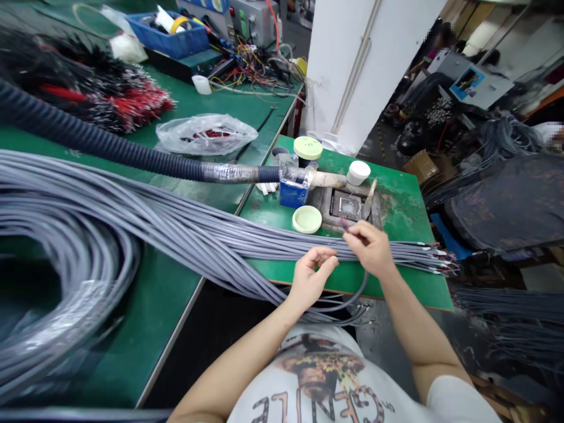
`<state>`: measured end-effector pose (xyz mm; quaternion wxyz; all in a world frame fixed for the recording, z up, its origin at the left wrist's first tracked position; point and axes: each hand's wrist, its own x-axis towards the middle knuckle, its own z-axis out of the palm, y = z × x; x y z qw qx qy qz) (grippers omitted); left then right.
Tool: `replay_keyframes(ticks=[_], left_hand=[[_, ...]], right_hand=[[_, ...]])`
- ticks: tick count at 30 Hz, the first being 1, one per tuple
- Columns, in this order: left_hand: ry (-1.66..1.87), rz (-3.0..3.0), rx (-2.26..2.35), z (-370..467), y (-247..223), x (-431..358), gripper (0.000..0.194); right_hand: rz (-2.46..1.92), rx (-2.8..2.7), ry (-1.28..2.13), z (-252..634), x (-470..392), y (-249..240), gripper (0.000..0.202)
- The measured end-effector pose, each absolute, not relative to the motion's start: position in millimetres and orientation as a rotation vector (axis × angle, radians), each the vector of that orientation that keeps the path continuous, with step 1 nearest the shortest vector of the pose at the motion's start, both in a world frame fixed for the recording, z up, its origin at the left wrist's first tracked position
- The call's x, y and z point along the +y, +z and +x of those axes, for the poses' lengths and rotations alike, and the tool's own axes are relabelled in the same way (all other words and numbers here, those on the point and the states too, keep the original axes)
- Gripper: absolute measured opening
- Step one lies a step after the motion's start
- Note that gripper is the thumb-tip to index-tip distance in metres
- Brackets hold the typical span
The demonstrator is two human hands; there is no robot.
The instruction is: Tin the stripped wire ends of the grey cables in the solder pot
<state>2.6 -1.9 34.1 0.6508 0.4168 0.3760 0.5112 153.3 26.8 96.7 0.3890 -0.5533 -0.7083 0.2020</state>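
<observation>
My right hand (372,248) is closed on the end of a grey cable (362,289), whose thin red and blue wires (343,224) stick out past the fingertips toward a square metal solder pot (348,207). To its left, my left hand (311,276) is held over the cable bundle with thumb and index finger curved toward each other; whether anything thin lies between them is too small to tell. A long bundle of grey cables (273,238) runs behind both hands, its stripped ends (445,261) at the right edge of the green board.
A corrugated hose (167,164) ends in a nozzle above a blue box (294,194). Around the pot are a yellow-green lid (307,219), a white tub (358,172), a lidded jar (308,150) and a spatula (369,200). Wire bundles (127,100) and a plastic bag (207,135) lie left.
</observation>
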Motion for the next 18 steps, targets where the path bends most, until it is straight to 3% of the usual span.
replay_keyframes(ticks=[8, 18], left_hand=[[1.047, 1.437, 0.943, -8.1, 20.8, 7.0, 0.008], [1.08, 1.599, 0.879, -9.4, 13.8, 11.1, 0.014]], right_hand=[[-1.582, -2.006, 0.578, 151.6, 119.2, 85.1, 0.021], [-1.721, -2.313, 0.43, 122.5, 141.8, 70.0, 0.019]])
